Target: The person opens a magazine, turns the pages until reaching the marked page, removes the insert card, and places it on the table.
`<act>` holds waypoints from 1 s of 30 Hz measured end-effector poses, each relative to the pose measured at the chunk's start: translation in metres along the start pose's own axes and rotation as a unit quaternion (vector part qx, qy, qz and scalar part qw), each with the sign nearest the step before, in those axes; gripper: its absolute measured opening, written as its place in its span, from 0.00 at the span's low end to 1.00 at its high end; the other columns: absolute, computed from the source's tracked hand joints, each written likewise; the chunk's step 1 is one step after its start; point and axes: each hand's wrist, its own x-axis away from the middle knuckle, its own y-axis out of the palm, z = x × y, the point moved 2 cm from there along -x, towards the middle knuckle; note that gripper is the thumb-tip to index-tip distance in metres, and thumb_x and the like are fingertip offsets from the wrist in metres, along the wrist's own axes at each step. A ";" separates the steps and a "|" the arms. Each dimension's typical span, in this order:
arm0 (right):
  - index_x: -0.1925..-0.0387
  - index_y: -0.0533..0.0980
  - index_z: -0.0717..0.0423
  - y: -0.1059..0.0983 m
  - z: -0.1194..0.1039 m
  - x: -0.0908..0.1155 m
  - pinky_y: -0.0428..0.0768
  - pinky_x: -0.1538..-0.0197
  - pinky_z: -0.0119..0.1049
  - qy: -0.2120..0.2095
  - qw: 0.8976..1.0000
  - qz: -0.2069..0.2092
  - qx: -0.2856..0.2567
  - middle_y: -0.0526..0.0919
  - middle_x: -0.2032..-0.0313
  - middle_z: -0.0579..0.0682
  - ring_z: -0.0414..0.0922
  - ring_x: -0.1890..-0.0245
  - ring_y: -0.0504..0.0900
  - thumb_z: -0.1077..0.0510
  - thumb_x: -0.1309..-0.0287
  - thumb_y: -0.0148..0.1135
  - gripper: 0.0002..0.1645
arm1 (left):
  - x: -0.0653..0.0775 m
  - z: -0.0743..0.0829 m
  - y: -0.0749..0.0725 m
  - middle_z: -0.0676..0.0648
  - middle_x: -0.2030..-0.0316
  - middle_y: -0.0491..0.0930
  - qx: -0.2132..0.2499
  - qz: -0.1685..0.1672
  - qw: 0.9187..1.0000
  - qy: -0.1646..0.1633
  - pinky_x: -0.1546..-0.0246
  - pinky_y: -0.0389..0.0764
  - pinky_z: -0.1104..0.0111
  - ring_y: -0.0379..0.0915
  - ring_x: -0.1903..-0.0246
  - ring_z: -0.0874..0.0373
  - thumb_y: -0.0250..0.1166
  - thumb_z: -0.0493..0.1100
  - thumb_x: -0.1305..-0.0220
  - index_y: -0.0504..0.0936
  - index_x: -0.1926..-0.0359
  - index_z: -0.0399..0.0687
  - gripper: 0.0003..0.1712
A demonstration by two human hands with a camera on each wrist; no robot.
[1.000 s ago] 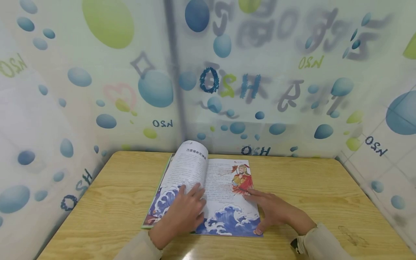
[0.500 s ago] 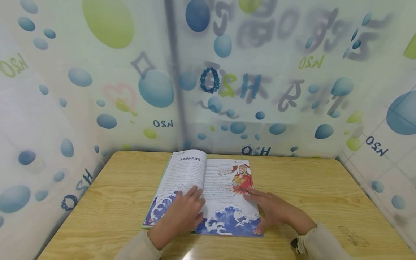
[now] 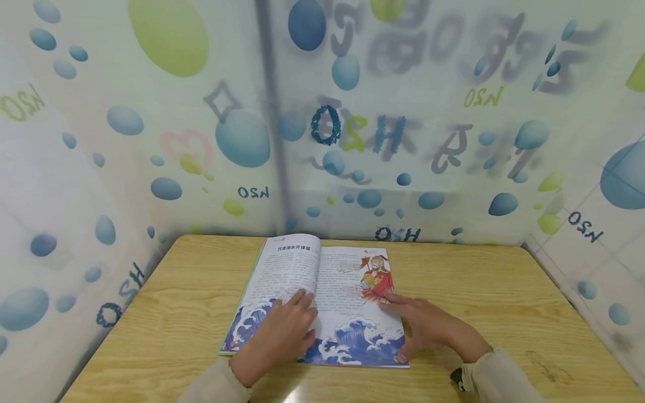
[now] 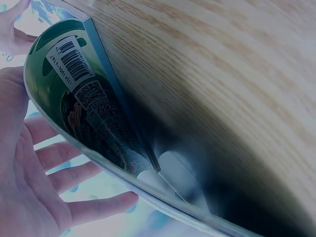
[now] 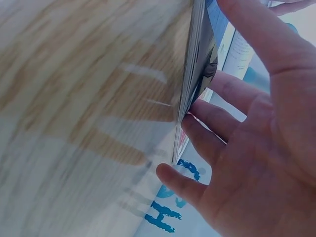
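A: Where's the book (image 3: 325, 286)?

B: Lower centre of the head view, spread out on the table (image 3: 478, 274). Its left page (image 3: 287, 268) bows up toward the gutter; the right page (image 3: 353, 305) lies flatter.

A: And the fingers?

B: Those of the left hand (image 3: 288, 327) are extended, the tips resting near the gutter, clasping nothing. Those of the right hand (image 3: 428, 324) are loosely stretched too, on the right page's outer edge, thumb at the lower right corner. Neither hand is clenched.

A: Why so?

B: My guess: the left hand's light weight keeps the bulging page down, while the right hand steadies the opposite side.

A: Count things for me.

B: One book, two facing pages, two hands, two pale sleeves (image 3: 504, 378), one table. One figure in red (image 3: 375, 280) at the right page's upper right, and one barcode (image 4: 74, 61), upper left in the left wrist view.
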 end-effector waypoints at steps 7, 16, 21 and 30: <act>0.29 0.67 0.53 -0.004 0.001 -0.002 0.63 0.35 0.66 -0.002 1.000 -0.001 -0.012 0.61 0.27 0.59 0.65 0.30 0.62 0.29 0.60 0.75 0.60 | 0.000 0.001 0.001 0.41 0.45 0.80 -0.007 0.021 1.000 0.011 0.63 0.82 0.44 0.74 0.43 0.45 0.66 0.59 0.40 0.86 0.60 0.45 0.22; 0.31 0.70 0.53 -0.007 -0.003 -0.003 0.62 0.34 0.65 0.006 0.999 0.021 -0.027 0.66 0.29 0.58 0.63 0.30 0.63 0.31 0.53 0.72 0.52 | -0.001 0.005 0.002 0.39 0.42 0.78 0.019 -0.023 1.000 -0.008 0.57 0.80 0.41 0.72 0.40 0.43 0.53 0.84 0.48 0.86 0.55 0.42 0.50; 0.31 0.69 0.54 -0.008 -0.003 -0.004 0.64 0.35 0.65 -0.018 0.999 0.033 -0.028 0.68 0.31 0.60 0.63 0.31 0.65 0.32 0.51 0.71 0.52 | -0.001 0.006 0.001 0.39 0.41 0.77 0.025 -0.037 0.999 -0.018 0.56 0.80 0.41 0.71 0.39 0.42 0.52 0.89 0.57 0.86 0.53 0.42 0.58; 0.32 0.70 0.55 -0.013 -0.007 -0.005 0.65 0.34 0.62 -0.020 0.998 0.034 -0.042 0.70 0.32 0.56 0.61 0.31 0.66 0.33 0.49 0.70 0.50 | 0.000 0.008 0.000 0.38 0.41 0.77 0.003 -0.028 1.000 -0.008 0.58 0.81 0.41 0.71 0.39 0.41 0.59 0.88 0.62 0.85 0.52 0.41 0.58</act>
